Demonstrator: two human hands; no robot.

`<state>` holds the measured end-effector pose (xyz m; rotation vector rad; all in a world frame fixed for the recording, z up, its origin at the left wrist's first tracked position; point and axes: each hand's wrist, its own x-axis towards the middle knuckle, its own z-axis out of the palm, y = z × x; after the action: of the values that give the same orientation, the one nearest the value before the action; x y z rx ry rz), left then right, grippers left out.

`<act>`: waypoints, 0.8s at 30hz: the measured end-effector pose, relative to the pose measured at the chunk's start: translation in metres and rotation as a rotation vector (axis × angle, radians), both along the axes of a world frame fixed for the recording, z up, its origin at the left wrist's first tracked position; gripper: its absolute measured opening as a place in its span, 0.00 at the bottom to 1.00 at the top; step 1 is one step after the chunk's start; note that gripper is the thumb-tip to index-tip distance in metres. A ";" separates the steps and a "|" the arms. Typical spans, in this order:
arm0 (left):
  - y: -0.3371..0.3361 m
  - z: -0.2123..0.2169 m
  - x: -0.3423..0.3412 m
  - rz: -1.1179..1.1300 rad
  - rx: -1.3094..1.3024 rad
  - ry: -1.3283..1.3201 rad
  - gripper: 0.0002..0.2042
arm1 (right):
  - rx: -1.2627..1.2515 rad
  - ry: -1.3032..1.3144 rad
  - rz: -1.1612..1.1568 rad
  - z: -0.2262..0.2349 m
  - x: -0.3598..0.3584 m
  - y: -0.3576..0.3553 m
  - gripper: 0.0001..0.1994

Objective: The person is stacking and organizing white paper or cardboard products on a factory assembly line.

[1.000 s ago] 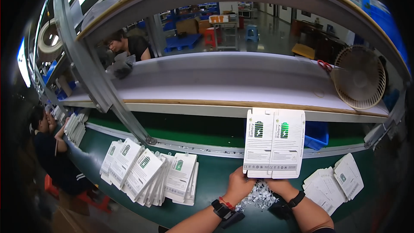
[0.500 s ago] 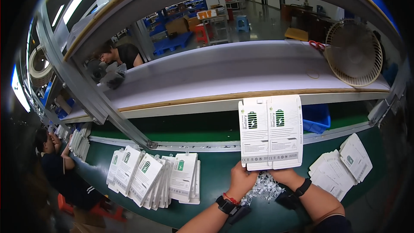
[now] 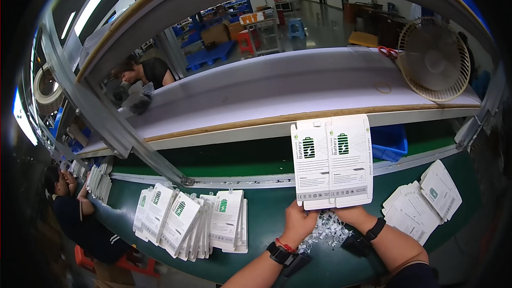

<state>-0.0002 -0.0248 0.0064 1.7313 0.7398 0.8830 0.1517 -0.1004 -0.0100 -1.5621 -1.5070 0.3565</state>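
A flat white battery carton [image 3: 332,168] stands upright before me, two matching panels with green battery pictures side by side; whether it is one sheet or two cartons edge to edge, I cannot tell. My left hand [image 3: 300,222] is closed on its lower left edge, fingers partly behind it. At the lower right edge, my right hand [image 3: 354,217] grips it too, fingers mostly hidden. Below and between the hands lies a heap of small white plastic hang tabs [image 3: 326,232] on the green table [image 3: 256,218].
Stacked flat cartons [image 3: 181,218] lie to the left; more white cartons [image 3: 413,213] lie to the right. A blue bin [image 3: 392,144] sits behind the held carton. Above runs a white shelf [image 3: 277,90] with a fan [image 3: 434,61] and red scissors [image 3: 388,52]. Two people work at the left.
Both hands keep the carton in nearly the same place. The whole view has shifted slightly; nothing has been let go or picked up.
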 end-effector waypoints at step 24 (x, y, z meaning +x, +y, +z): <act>0.002 0.001 0.000 -0.007 0.078 -0.003 0.09 | -0.028 0.007 -0.008 -0.001 0.000 0.002 0.16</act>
<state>-0.0004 -0.0232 0.0072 1.8000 0.7054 0.9200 0.1522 -0.0981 -0.0111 -1.5868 -1.4966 0.3797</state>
